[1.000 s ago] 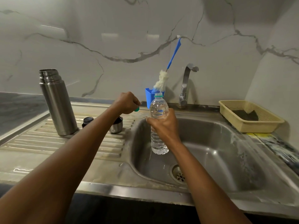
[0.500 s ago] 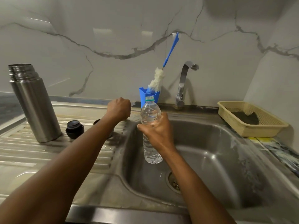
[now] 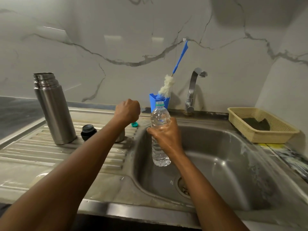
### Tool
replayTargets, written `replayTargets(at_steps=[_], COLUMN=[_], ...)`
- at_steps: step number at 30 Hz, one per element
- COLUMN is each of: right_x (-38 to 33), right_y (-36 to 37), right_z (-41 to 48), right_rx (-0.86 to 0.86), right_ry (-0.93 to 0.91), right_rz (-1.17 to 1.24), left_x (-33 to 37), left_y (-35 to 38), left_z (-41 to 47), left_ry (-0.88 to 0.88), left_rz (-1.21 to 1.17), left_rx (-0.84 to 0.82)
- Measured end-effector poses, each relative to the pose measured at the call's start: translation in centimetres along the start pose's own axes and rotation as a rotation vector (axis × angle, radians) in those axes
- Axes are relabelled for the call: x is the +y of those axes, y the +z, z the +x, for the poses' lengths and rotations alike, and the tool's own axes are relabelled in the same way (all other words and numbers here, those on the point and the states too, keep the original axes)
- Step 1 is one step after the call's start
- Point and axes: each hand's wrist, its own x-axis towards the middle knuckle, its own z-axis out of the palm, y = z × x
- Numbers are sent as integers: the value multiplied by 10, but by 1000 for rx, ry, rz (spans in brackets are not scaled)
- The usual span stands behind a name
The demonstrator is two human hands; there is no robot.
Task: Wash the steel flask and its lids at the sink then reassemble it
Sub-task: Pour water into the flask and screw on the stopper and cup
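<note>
Step in hand, as I read it: water bottle opened, ready to pour for a rinse.

The tall brushed-steel flask stands upright, mouth open, on the far left of the ribbed steel drainboard. Just right of it sits the round black stopper lid, then a small steel cup lid, mostly hidden behind the left forearm. The left hand hovers above the drainboard, fingers curled into a fist, nothing visible in it. The small teal bottle cap lies on the steel just under it. The right hand wraps round the middle of the clear plastic water bottle, which is upright, uncapped and over the left part of the steel sink basin.

To do it well, I'd have the left hand steady the flask first. Then tilt the bottle slowly into the narrow mouth (thin plastic buckles if squeezed, so go light). Wet skin and wet steel mean slip risk.

Surface and room: the drainboard looks wet and streaked. Behind the bottle is a blue plastic holder with a blue-handled bottle brush with a white fluffy head leaning on the wall. Next comes a curved chrome tap, no water seen running. At far right a beige mesh plastic basket holds a dark scrub pad. The wall is white marble-look with grey veins.
</note>
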Motion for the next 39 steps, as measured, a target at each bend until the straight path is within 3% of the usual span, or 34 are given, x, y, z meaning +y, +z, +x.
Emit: replayTargets(at_steps=[12,21,27,39], right_x=[-64,-133,-138,-117], right_y=[12,66,101,132], right_z=[-22,-52,-56,-34], right_rx=[-40,-73,-117,-102], right_ry=[-109,-123,-111,-91], right_rz=[-70,9,11,52], left_x=[-39,-110,-151,-186], left_y=[-78,-107,-85,-47], left_z=[-82,-129,-130,-100], left_ry=[-107,-393,-632,-693], left_rz=[-248,-226,-404,-724], left_rx=[277,537,440,383])
